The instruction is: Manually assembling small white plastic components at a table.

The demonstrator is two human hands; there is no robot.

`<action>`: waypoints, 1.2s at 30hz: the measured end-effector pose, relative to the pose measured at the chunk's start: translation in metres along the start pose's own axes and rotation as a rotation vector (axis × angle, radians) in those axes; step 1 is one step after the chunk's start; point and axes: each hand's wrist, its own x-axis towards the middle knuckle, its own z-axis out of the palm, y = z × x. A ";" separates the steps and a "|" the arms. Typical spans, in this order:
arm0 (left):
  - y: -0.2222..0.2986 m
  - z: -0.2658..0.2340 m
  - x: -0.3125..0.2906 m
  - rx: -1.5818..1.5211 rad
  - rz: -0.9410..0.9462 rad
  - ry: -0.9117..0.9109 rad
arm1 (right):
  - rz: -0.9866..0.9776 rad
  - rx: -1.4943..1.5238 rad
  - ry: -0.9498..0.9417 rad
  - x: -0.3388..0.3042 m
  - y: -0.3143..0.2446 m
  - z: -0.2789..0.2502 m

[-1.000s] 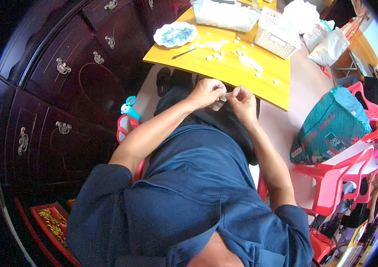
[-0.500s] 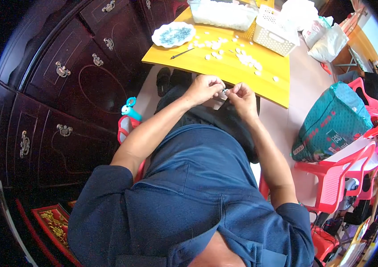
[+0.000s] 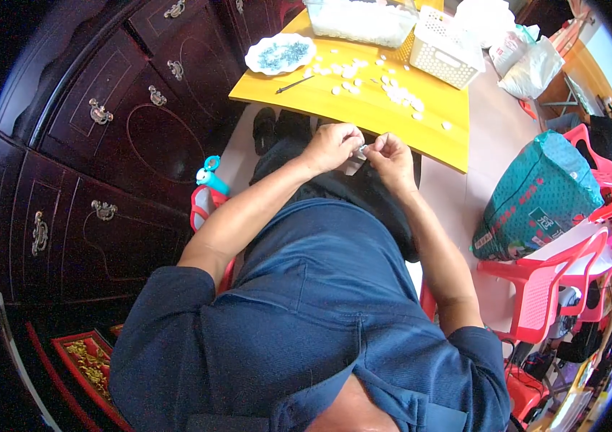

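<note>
Head view: left hand (image 3: pixel 329 149) and right hand (image 3: pixel 393 165) are pinching a small white piece (image 3: pixel 361 152) between their fingers, near the yellow desk (image 3: pixel 320 102), where loose white discs (image 3: pixel 399 94) are lying.

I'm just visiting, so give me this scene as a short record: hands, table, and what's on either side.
Left hand: fingertips pinched together at a small pale piece, detail too small to tell
Right hand: fingertips at the same piece, facing the left hand
Table: yellow, just beyond the hands
On table: scattered white discs, thin dark stick, wavy-rimmed plate of dark bluish bits, clear tub, white perforated basket
Left side: dark cabinets, teal bottle
Right side: large teal bag, red chairs
</note>
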 end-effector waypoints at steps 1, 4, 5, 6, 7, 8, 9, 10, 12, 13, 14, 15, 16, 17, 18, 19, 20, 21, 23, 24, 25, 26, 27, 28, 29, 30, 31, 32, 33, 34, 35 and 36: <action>-0.001 0.002 -0.001 0.000 -0.001 0.001 | -0.011 -0.027 0.025 0.000 0.001 0.002; -0.003 0.006 -0.003 0.087 0.071 0.073 | -0.028 -0.045 0.071 -0.002 -0.001 0.008; -0.002 0.008 -0.004 0.072 0.055 0.076 | -0.034 -0.035 0.094 -0.003 -0.002 0.008; -0.001 0.008 -0.004 0.057 0.040 0.078 | -0.034 -0.036 0.095 -0.004 -0.002 0.009; -0.003 0.008 -0.004 0.055 0.040 0.082 | -0.028 -0.025 0.095 -0.004 -0.001 0.009; -0.005 0.008 -0.003 0.071 0.053 0.082 | -0.023 -0.014 0.095 -0.004 -0.001 0.010; -0.007 0.008 -0.002 0.086 0.067 0.081 | -0.024 -0.016 0.091 -0.004 -0.001 0.010; -0.007 0.006 -0.001 0.085 0.067 0.085 | -0.027 0.004 0.075 -0.004 -0.003 0.010; -0.008 0.003 0.000 -0.071 -0.044 0.032 | -0.032 0.022 0.057 -0.003 -0.005 0.009; -0.005 0.001 0.000 -0.072 -0.044 0.032 | -0.019 0.046 0.047 -0.003 -0.010 0.009; -0.002 -0.001 0.001 -0.225 -0.094 0.006 | -0.007 0.071 0.038 -0.004 -0.012 0.008; 0.001 -0.003 0.002 -0.378 -0.143 -0.020 | -0.007 0.071 0.039 -0.003 -0.012 0.007; -0.001 -0.005 0.003 -0.426 -0.155 -0.029 | -0.001 0.056 0.036 -0.003 -0.011 0.006; -0.004 -0.007 0.003 -0.425 -0.155 -0.030 | 0.006 0.041 0.034 -0.002 -0.011 0.006; -0.006 -0.009 0.003 -0.420 -0.179 -0.026 | 0.005 0.043 0.034 -0.001 -0.010 0.006; -0.006 -0.009 0.003 -0.416 -0.203 -0.024 | -0.003 0.054 0.033 -0.001 -0.009 0.005; -0.007 -0.010 0.003 -0.415 -0.203 -0.026 | -0.010 0.064 0.031 -0.001 -0.008 0.005; -0.007 -0.010 0.003 -0.409 -0.213 -0.038 | -0.010 0.065 0.033 -0.001 -0.007 0.004; -0.004 -0.010 0.003 -0.403 -0.223 -0.051 | 0.019 0.077 0.029 -0.001 -0.009 0.004; -0.003 -0.008 0.002 -0.362 -0.220 -0.064 | 0.020 0.078 0.029 -0.001 -0.009 0.004; -0.001 -0.007 0.001 -0.320 -0.217 -0.077 | 0.014 0.070 0.031 -0.001 -0.009 0.004; 0.000 -0.007 0.001 -0.320 -0.217 -0.077 | 0.007 0.063 0.033 -0.001 -0.008 0.004; 0.001 -0.006 0.001 -0.306 -0.217 -0.078 | 0.008 0.063 0.033 -0.001 -0.008 0.004; 0.001 -0.006 0.001 -0.292 -0.218 -0.078 | 0.005 0.071 0.032 0.000 -0.007 0.005; 0.002 -0.005 0.001 -0.292 -0.219 -0.078 | 0.003 0.079 0.032 0.000 -0.005 0.005; 0.002 -0.005 0.001 -0.271 -0.213 -0.072 | 0.003 0.079 0.032 0.000 -0.004 0.005; 0.002 -0.005 0.001 -0.250 -0.208 -0.066 | -0.002 0.062 0.029 0.000 -0.004 0.004; 0.002 -0.005 0.001 -0.250 -0.209 -0.066 | -0.007 0.044 0.025 0.000 -0.003 0.004; 0.002 -0.005 0.001 -0.231 -0.188 -0.068 | -0.007 0.044 0.025 0.000 -0.002 0.004; 0.001 -0.005 0.001 -0.211 -0.169 -0.069 | -0.010 0.042 0.027 0.000 -0.001 0.004; 0.001 -0.005 0.001 -0.212 -0.169 -0.069 | -0.013 0.040 0.029 0.000 -0.001 0.005; 0.000 -0.004 0.001 -0.164 -0.140 -0.058 | -0.012 0.040 0.029 -0.001 -0.001 0.005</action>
